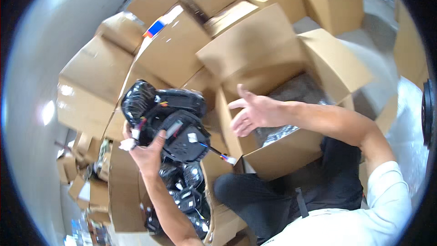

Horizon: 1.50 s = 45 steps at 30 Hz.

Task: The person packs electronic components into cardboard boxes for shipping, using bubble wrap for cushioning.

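Note:
My left hand [146,157] is closed on a black plastic motor-like unit [184,139] with a round ribbed housing. A short cable with a white plug [231,160] hangs from its right side. Against it sit a film-wrapped black piece [138,101] and another long black part [184,101]; whether they are joined is unclear. A small white scrap [128,144] shows by my left fingers. My right hand [253,113] hovers with spread fingers, holding nothing, over the near left part of an open cardboard box [282,155]. Clear bubbly wrap [278,134] and a dark grey layer [300,91] lie inside that box.
Below my left hand, a cardboard carton [125,187] holds several black wired units [189,199], some in shiny film. Stacked cartons [175,48] rise along the far side. Smaller boxes [86,191] stand at the left, and clear plastic sheeting [407,132] hangs at the right.

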Tool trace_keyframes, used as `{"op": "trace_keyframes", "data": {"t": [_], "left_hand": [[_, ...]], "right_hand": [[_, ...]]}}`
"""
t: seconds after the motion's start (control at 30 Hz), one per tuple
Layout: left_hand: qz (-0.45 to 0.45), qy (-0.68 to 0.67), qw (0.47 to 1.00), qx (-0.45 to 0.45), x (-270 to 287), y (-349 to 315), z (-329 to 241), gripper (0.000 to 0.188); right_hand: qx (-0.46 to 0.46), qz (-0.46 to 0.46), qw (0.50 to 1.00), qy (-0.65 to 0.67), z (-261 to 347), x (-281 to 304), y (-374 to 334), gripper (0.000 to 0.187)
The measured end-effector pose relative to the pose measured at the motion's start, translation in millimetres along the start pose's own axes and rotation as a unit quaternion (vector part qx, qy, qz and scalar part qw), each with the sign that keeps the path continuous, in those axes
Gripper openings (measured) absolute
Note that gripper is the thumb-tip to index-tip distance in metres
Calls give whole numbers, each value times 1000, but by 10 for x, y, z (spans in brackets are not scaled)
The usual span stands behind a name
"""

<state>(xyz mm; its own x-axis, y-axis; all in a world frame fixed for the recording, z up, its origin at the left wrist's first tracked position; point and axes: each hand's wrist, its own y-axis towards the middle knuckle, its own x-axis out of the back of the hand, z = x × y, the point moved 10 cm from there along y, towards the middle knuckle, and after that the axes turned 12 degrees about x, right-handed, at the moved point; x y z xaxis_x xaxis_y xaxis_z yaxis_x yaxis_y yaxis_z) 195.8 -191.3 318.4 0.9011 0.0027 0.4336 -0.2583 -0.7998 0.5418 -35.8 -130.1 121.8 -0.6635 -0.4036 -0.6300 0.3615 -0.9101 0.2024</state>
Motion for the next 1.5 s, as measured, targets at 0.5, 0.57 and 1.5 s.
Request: {"op": "trace_keyframes", "data": {"t": [0.5, 0.57, 1.5], "left_hand": [[150, -367, 879, 264, -2520, -288, 1100, 73], [149, -399, 840, 337, -2563, -297, 1222, 54], [-61, -627, 624, 463, -1816, -627, 2355, 47]], "right_hand": [[505, -217, 828, -107, 2256, 733, -547, 50], [571, -197, 763, -230, 2750, 656, -667, 53], [-22, -389, 829, -401, -1955, 4400, 740, 59]]}}
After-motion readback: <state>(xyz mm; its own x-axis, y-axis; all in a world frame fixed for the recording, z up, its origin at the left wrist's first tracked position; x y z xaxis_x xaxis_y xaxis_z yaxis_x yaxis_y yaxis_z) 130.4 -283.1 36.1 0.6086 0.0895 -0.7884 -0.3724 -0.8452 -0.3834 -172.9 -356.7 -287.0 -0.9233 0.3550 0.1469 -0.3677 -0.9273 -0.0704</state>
